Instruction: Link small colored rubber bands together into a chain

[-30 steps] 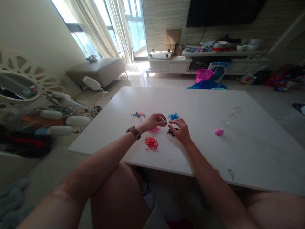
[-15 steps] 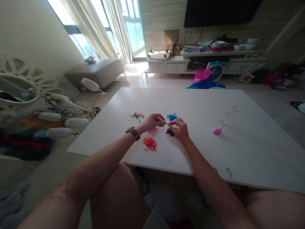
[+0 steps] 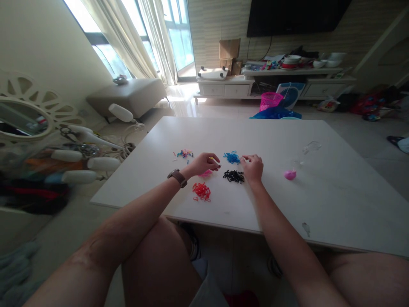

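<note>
My left hand [image 3: 209, 162] is above the white table, its fingertips pinched on something small and dark, perhaps a black band. A pile of pink bands [image 3: 205, 173] is partly hidden beneath it. My right hand [image 3: 252, 165] is at the right edge of the blue pile [image 3: 232, 157], fingers bent together; what they hold, if anything, is too small to tell. Between and below the hands lies a pile of black bands [image 3: 234, 176]. Red bands [image 3: 201, 192] are heaped nearer the front edge. A mixed-colour pile [image 3: 185, 153] lies left of my left hand.
On the right half of the table [image 3: 275, 132] are a pink object [image 3: 290, 175], a clear plastic piece [image 3: 312, 147] and a small clear item [image 3: 306, 229] near the front edge. A lamp with white shades [image 3: 104, 164] stands beyond the left edge.
My right hand has moved right, away from my left hand, and uncovered the black pile. The blue piece between the fingertips no longer shows there. My left hand has barely moved.
</note>
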A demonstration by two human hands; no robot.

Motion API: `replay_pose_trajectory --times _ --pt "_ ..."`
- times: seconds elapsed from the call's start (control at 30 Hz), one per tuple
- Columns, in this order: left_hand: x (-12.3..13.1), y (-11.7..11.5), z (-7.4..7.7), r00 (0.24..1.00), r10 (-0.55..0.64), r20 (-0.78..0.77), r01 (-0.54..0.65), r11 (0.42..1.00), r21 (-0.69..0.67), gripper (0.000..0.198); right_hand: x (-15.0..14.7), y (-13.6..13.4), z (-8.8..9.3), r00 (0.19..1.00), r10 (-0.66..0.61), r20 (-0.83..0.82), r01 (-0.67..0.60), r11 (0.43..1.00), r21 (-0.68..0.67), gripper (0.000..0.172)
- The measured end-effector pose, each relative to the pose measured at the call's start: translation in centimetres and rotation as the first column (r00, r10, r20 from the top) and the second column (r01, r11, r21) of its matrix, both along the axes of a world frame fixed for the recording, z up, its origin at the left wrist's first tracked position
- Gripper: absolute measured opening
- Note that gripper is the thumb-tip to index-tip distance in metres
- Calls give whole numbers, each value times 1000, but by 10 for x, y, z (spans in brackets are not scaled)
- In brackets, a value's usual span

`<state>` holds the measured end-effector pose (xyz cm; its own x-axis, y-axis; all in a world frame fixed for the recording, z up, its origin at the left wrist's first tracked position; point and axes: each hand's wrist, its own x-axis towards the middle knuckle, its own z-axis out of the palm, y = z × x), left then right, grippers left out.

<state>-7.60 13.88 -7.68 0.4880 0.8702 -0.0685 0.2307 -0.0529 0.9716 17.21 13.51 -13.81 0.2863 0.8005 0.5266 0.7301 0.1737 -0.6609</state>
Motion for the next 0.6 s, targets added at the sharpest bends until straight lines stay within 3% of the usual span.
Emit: replay_pose_trajectory --times 0.1,0.2,0.27,0.4,0.6 --pt "0 0 0 1000 -5 -5 5 1000 -12 25 -10 -12 11 978 207 25 -209 971 117 15" --pt "1 -1 1 1000 -23 10 23 1000 -13 26 -21 -23 19 888 454 69 -459 873 166 13" --pt "3 -2 2 999 -41 14 41 999 -4 26 -27 -27 21 837 541 85 -547 820 170 15" --pt "6 -4 4 998 -57 10 57 998 6 23 -31 -28 21 802 592 82 -596 787 159 11" --pt "7 -1 0 998 -64 16 64 998 5 24 -31 -27 20 816 576 51 -576 802 155 7"
